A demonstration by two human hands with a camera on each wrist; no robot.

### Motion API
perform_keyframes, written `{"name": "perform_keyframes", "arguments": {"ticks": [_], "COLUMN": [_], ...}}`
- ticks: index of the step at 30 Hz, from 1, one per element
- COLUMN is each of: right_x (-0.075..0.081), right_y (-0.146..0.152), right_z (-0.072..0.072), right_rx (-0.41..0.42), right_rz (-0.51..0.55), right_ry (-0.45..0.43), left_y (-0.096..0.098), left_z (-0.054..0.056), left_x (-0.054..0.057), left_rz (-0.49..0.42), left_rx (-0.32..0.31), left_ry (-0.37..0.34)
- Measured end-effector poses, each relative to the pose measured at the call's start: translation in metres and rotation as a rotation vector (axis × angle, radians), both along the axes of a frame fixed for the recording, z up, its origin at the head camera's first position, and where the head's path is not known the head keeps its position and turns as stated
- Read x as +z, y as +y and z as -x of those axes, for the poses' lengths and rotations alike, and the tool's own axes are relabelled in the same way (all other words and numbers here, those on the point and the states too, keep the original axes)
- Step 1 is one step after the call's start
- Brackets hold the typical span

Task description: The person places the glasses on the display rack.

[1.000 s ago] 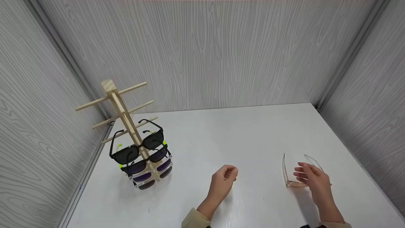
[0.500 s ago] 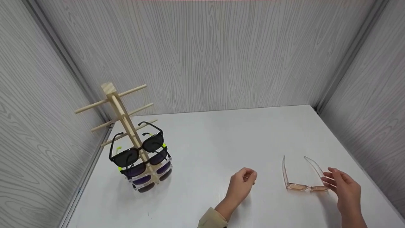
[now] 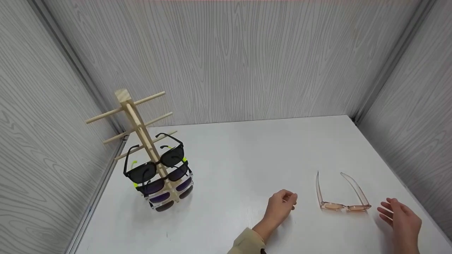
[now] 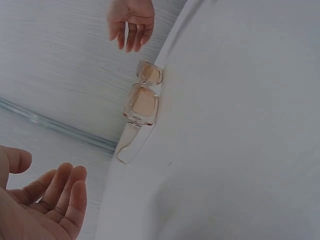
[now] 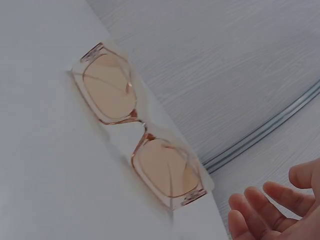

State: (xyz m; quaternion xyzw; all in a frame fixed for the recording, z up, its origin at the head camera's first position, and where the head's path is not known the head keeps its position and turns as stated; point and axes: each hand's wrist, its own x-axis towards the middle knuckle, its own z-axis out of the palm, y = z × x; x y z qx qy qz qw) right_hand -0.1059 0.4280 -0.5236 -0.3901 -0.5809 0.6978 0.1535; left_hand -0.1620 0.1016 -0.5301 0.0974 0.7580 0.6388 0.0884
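Observation:
A pair of clear-framed glasses with pale orange lenses (image 3: 333,206) stands on the white table, temples unfolded and pointing to the back. To its left hovers my left hand (image 3: 279,209), fingers loosely curled and holding nothing; the left wrist view shows a gap between thumb and fingers. Just right of the glasses is my right hand (image 3: 402,220), also holding nothing, its fingers relaxed and apart from the frame. In the right wrist view both orange lenses (image 5: 111,87) face the camera, with the right hand's fingers (image 5: 262,205) at the lower right.
A wooden display rack (image 3: 139,132) stands at the left of the table (image 3: 240,158). Several pairs of sunglasses (image 3: 141,173) hang on its lower part; its upper pegs (image 3: 150,97) are bare. Grey wood-grain panels (image 3: 226,63) wall the table at the back and sides.
Both hands have moved right. The right hand has passed from over the glasses to their right side, and the left hand has come nearer to them. The glasses have stayed in place.

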Motion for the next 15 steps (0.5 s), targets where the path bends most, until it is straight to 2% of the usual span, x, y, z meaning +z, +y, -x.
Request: {"name": "perform_keyframes", "arguments": {"ticks": [4,12,15], "right_x": [-0.011,-0.022,-0.025], "right_y": [0.004,-0.003,-0.006], "right_z": [0.0,0.005,0.006], "right_rx": [0.013,0.065,0.093], "right_rz": [-0.053,0.038,0.038], "right_ry": [-0.12,-0.213,-0.229], "left_y": [0.014,0.038,0.047], "left_z": [-0.001,-0.004,-0.004], "left_x": [-0.006,-0.015,-0.016], "left_rz": [0.027,0.078,0.079], "left_rx": [-0.016,-0.004,-0.013], "left_ry": [-0.037,-0.108,-0.147]}}
